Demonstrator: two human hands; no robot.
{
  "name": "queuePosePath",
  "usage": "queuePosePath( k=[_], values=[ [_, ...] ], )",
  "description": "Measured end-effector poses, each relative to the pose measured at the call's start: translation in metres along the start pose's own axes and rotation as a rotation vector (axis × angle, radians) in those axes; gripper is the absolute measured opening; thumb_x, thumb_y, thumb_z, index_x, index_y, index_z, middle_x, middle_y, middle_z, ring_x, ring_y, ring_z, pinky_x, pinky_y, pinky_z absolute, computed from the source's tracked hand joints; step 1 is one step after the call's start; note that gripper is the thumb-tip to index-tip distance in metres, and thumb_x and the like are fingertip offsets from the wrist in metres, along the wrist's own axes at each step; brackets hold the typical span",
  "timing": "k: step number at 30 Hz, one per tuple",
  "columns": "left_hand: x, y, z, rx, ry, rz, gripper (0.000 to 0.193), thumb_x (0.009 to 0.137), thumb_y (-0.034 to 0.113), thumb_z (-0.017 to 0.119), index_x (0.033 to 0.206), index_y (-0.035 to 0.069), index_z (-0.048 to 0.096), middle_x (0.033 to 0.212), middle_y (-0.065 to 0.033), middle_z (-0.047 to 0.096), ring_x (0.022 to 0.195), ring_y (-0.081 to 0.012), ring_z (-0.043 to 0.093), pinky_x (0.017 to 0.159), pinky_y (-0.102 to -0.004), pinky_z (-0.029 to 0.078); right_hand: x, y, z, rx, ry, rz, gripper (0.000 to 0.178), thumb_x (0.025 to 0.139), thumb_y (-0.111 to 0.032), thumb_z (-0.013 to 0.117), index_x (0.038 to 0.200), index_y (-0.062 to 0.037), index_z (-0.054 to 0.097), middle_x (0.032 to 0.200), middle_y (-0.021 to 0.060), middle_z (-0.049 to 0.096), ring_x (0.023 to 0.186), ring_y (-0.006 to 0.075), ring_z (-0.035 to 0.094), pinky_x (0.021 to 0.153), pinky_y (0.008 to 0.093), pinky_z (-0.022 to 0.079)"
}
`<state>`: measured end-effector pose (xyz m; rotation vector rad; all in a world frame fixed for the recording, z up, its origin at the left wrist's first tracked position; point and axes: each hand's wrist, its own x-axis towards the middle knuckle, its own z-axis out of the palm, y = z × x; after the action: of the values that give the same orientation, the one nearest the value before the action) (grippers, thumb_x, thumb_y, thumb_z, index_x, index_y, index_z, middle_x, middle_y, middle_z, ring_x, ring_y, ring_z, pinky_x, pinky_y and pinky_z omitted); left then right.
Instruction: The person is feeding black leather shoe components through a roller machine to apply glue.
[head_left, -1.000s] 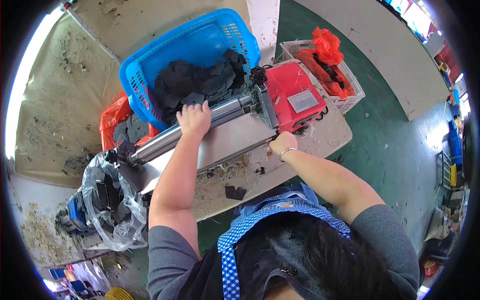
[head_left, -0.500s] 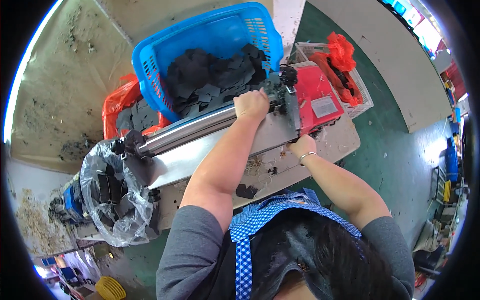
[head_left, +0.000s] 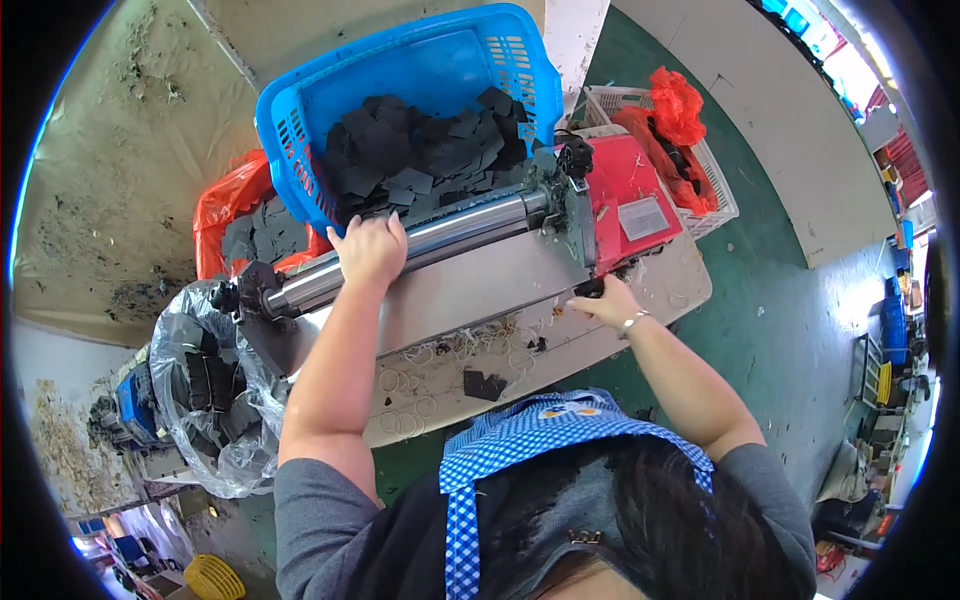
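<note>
Head view gives us, at its widest, a green floor (head_left: 765, 290) and on it a pale table (head_left: 685, 290), with a roller machine (head_left: 460, 285) lying aslant across the top, directly in front of us. Its bright rollers (head_left: 465, 228) run along the far side of a flat metal plate, up to a red housing (head_left: 625, 185) at the right end.

Behind the rollers, we have a blue basket (head_left: 430, 70), tipped towards us, heaped low with flat black pieces (head_left: 400, 150). Beyond the housing sits a white crate (head_left: 722, 215) with a red bag in it; at the machine's left end is a clear plastic bag (head_left: 180, 370) with dark things inside.

Our left hand (head_left: 372, 250) lies over the rollers towards their left end, fingers spread wide; we cannot tell whether anything is under its palm. Our right hand (head_left: 612, 302) is at the plate's near right corner, thumb reaching left, beside a small black part (head_left: 590, 288); whether it grips that, we cannot tell.

Nearer us lie a dark scrap (head_left: 485, 384) and thin pale loops.
</note>
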<state>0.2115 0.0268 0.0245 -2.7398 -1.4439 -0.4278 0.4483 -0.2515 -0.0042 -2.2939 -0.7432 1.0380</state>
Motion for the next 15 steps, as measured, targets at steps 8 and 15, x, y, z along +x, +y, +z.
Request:
queuePosePath(
  k=[8,15],
  values=[
    [-0.005,0.005,-0.001,-0.013,-0.042,-0.068,0.043,0.09,0.028,0.035,0.076,0.005,0.068,0.083,-0.0133,0.067,0.095,-0.0294,0.06,0.099,-0.0599,0.026,0.017,-0.002,0.021,-0.246,0.28,-0.016,0.045,0.056,-0.031,0.074,0.07,0.0093,0.06,0.078,0.0282,0.062,0.076,0.0378,0.063,0.071,0.0395,0.05],
    [0.001,0.021,0.003,0.013,-0.057,-0.041,0.044,0.089,0.027,0.034,0.071,0.005,0.068,0.079,-0.0148,0.067,0.085,-0.0302,0.062,0.095,-0.0566,0.033,0.028,0.009,0.018,-0.207,0.162,0.02,0.045,0.055,-0.032,0.074,0.072,0.0082,0.063,0.079,0.0276,0.062,0.078,0.0366,0.064,0.071,0.0395,0.05]
  ],
)
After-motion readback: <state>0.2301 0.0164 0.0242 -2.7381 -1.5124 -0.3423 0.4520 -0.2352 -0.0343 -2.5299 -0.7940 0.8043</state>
